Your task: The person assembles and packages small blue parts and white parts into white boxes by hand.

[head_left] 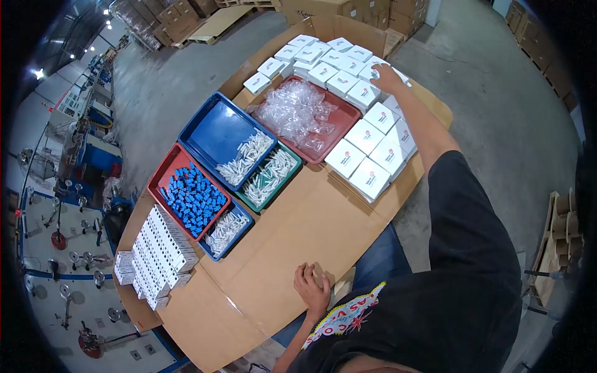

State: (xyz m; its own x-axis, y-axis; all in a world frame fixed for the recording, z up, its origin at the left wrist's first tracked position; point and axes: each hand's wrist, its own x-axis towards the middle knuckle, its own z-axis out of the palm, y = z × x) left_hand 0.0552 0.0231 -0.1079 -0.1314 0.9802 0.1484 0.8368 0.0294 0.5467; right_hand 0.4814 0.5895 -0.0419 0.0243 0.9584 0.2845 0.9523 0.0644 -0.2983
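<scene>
My right hand [388, 79] is stretched to the far right of the table, its fingers bent around a small white box [369, 73] among the stacked ones. Part of that box is hidden by the hand. My left hand [313, 291] lies at the near edge of the cardboard tabletop [273, 248], fingers apart and holding nothing. Larger-looking white printed boxes [370, 178] stand in a block beneath my right forearm. Beside them, a red tray [343, 117] holds a heap of clear plastic bags [295, 112].
A blue tray [211, 124] with white plastic pieces overlaps a green tray [292, 171]. Blue parts [191, 193] fill another red tray, next to a small blue tray [245, 231]. White blocks with dark holes [161, 252] stand in rows at left. Cartons [323, 9] are stacked behind.
</scene>
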